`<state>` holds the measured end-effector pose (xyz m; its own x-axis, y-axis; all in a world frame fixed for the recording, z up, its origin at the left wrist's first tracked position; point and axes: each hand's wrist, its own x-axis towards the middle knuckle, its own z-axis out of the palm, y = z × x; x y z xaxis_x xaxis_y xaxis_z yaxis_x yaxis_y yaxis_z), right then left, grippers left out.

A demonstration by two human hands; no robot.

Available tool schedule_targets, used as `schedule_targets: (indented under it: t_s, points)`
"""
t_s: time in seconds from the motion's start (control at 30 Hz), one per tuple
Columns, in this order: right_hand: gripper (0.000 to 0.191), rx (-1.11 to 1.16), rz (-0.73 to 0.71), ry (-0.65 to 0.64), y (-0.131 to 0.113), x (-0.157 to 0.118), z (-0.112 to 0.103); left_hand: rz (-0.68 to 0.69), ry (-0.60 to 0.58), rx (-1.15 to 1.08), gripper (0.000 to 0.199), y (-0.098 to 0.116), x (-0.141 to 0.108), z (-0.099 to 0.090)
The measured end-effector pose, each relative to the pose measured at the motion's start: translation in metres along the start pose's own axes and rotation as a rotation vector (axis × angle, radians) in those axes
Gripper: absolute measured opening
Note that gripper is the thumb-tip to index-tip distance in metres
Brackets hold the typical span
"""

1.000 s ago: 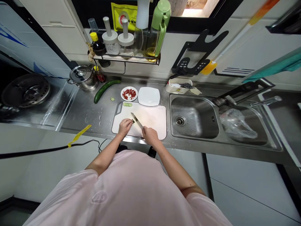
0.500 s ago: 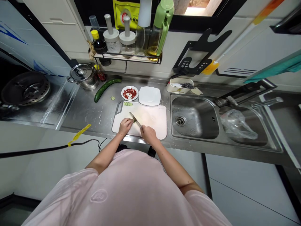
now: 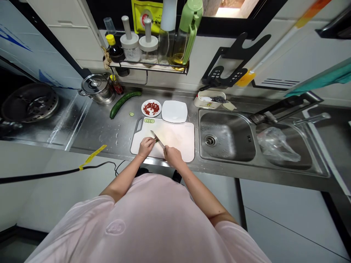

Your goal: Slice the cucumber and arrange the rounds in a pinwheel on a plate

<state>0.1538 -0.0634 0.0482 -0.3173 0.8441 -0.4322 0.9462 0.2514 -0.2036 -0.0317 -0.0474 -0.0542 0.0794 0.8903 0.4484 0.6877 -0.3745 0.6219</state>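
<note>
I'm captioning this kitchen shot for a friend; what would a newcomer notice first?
Probably the pale cutting board in the centre, where the right hand holds a knife and the left hand a small green piece. Just beyond it, red bits brighten a white plate, with a long green cucumber to the left.

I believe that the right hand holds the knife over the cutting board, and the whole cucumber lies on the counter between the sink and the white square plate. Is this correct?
Not quite: the head view shows the whole cucumber lying between the lidded pot and the plate of red pieces. The rest is right.
</note>
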Motion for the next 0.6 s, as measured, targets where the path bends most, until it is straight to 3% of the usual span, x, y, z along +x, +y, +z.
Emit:
schedule_targets:
  t_s: [0.6]
  points:
    - [0.027, -0.003, -0.008, -0.066, 0.013, -0.019, 0.005, 0.019, 0.0, 0.037, 0.017, -0.001, 0.001, 0.0]
